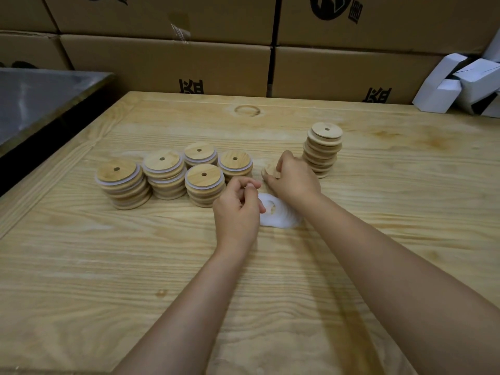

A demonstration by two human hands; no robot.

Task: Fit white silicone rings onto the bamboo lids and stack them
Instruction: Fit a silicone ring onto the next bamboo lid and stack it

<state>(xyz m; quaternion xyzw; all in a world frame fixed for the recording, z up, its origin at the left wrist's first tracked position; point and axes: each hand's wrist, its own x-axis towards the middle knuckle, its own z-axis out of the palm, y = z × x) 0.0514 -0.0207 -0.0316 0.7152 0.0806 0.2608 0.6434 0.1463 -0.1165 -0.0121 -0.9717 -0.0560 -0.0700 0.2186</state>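
Your right hand [293, 180] grips a bamboo lid [270, 169]. The white rings [282, 215] lie between both hands. Your left hand [238, 209] is curled; its hold is unclear.

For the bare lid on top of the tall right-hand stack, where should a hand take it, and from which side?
Pinch the top lid by its rim, with thumb and fingers on opposite edges, coming straight down from above. It lies flat and round, a little offset on the lids below, so its edge is exposed. A sideways approach would probably risk toppling the uneven tall stack.
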